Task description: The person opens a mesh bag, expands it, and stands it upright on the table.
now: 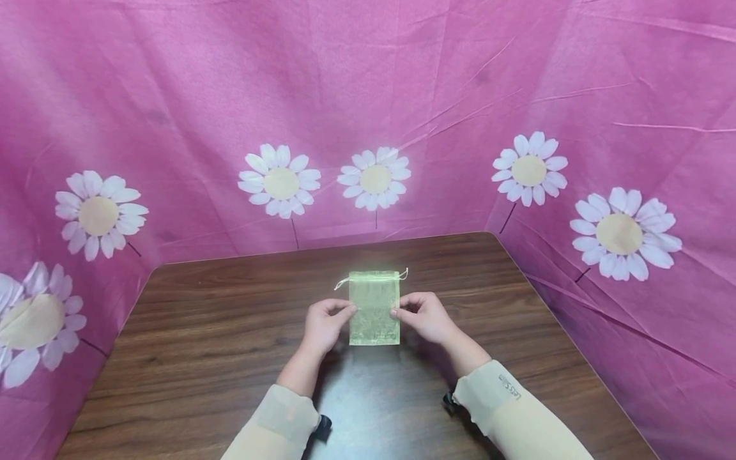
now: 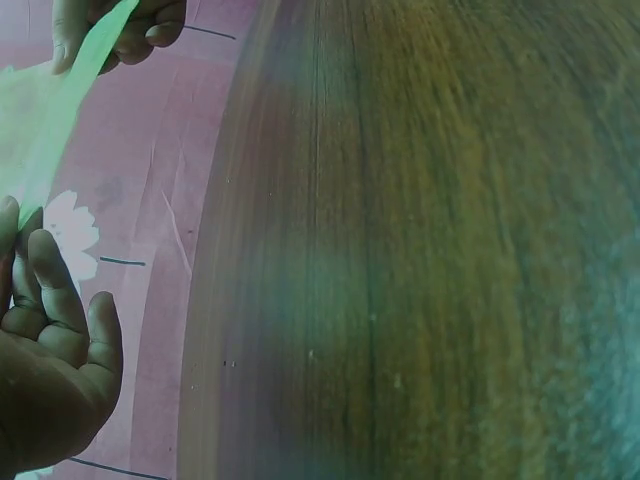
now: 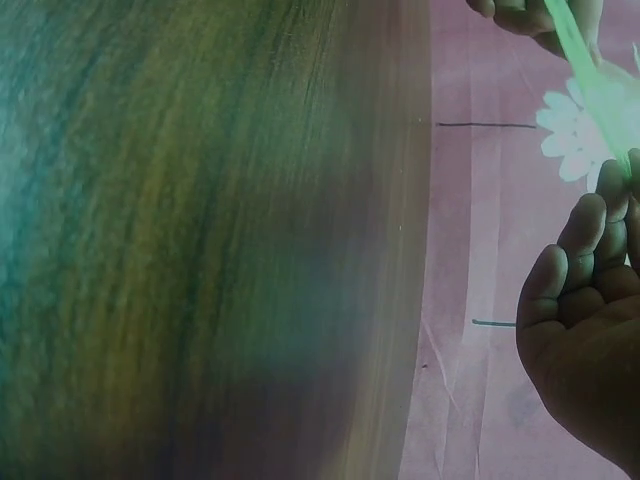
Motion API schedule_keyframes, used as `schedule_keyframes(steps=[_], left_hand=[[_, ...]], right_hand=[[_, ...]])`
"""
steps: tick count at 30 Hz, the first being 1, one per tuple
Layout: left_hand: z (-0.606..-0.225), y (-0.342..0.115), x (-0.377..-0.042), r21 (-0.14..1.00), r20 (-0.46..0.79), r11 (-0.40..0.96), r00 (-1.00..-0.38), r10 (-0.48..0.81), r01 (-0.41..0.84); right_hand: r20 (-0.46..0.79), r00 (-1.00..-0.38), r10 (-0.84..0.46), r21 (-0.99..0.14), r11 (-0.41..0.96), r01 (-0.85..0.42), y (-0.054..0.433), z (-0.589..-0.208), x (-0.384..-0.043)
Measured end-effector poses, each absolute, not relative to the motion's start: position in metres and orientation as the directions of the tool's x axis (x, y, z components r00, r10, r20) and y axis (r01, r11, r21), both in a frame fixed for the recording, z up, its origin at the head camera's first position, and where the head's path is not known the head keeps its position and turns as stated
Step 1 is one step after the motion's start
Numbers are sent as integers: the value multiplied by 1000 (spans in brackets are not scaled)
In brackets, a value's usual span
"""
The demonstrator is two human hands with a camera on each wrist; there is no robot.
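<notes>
Pink flowered cloth backs a wood-grain table, over which a green drawstring pouch lies between two separated hands. The left hand and right hand each pinch one side edge; this opposed grip presumably keeps the thin fabric spread (the drawstring projects beyond both upper corners).
</notes>
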State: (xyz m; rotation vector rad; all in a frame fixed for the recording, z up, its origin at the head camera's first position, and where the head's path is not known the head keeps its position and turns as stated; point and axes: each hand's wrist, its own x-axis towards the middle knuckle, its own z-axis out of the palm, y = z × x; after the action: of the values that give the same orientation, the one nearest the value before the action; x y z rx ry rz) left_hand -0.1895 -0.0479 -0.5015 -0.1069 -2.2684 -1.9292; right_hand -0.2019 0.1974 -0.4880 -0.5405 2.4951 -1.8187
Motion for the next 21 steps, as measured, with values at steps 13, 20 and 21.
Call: schedule_keyframes(steps=[13, 20, 21], left_hand=[[-503, -47, -187, 971, 148, 191, -989, -18, 142], [-501, -48, -186, 969, 148, 202, -989, -19, 142], [-501, -49, -186, 969, 150, 204, -988, -23, 142]], right_hand=[[198, -947, -255, -907, 318, -275, 199, -487, -204], [194, -942, -276, -910, 308, -277, 198, -490, -203], [190, -939, -285, -907, 316, -279, 198, -491, -202]])
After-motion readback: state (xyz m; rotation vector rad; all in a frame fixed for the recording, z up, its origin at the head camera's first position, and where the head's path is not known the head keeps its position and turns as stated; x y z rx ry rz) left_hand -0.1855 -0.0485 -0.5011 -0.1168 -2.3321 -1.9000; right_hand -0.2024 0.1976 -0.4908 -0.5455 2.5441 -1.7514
